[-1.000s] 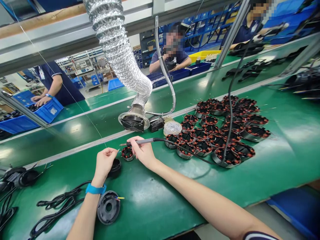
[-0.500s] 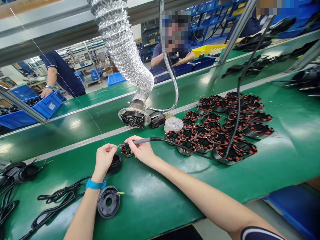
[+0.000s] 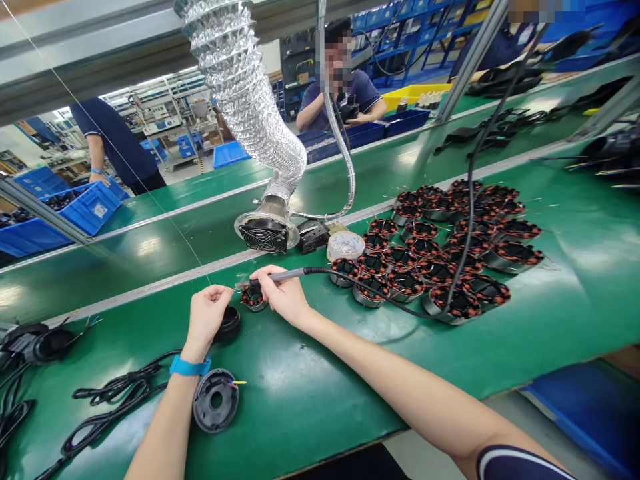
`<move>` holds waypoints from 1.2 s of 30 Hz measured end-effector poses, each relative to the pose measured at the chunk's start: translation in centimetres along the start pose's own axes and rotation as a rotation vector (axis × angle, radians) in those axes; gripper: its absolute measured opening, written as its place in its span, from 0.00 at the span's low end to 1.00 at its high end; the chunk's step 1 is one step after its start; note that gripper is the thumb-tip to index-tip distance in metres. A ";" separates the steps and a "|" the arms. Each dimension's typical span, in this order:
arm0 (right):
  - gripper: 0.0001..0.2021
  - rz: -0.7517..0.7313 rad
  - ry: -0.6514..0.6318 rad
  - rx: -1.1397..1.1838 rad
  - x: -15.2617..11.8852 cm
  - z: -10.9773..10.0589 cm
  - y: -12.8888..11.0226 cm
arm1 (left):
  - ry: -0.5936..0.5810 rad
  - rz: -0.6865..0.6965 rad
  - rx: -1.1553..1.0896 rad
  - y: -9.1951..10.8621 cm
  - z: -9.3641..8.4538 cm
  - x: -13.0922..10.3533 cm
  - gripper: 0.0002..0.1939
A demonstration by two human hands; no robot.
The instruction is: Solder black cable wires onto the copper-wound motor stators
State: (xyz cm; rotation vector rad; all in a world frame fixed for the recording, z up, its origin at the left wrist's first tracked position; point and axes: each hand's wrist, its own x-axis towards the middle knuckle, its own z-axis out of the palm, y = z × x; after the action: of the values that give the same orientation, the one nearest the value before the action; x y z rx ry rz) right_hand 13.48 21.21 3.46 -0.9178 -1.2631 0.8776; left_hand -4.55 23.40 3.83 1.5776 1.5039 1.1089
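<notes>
My right hand is closed round the handle of a soldering iron, its cable trailing off to the right. The iron's tip points left, over a small motor stator with copper windings on the green bench. My left hand pinches a thin wire close to that tip; the fingertips hide most of it. Beneath the left hand sits a black round housing, partly covered by it. Nearer to me lies a black round cover with a centre hole and coloured wire ends.
Several stators crowd the bench at right, beside a round whitish tin. A fume duct with a fan grille hangs ahead. Black cables lie at left. Two people stand or sit beyond the bench, near blue bins.
Both hands hold nearly the same place at the stator. The view has shifted slightly. Across the bench, the seated person's head and arms have moved a little.
</notes>
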 end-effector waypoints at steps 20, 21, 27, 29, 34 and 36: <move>0.11 -0.220 -0.079 -0.170 -0.4 -0.1 0.1 | -0.003 -0.032 0.003 0.5 0.0 -0.1 0.13; 0.11 -0.219 -0.094 -0.163 -0.5 -0.1 0.1 | -0.004 -0.032 0.008 0.5 0.0 -0.1 0.13; 0.12 -0.122 -0.066 -0.121 -0.5 -0.2 0.0 | -0.007 -0.029 0.019 0.5 0.0 -0.1 0.13; 0.12 -0.109 -0.040 -0.110 -0.5 -0.2 0.0 | -0.007 -0.032 0.020 0.5 0.0 -0.1 0.13; 0.12 -0.127 -0.012 -0.072 -0.5 -0.3 0.1 | 0.000 -0.035 0.036 0.3 0.0 0.0 0.13; 0.12 -0.136 -0.013 -0.059 -0.5 -0.3 0.1 | -0.001 -0.033 0.040 0.1 -0.1 0.0 0.13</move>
State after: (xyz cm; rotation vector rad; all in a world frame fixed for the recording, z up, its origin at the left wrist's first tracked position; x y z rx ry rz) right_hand 13.74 20.77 3.17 -0.8630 -1.3523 0.7430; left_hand -4.57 23.38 3.95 1.5744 1.5551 1.0656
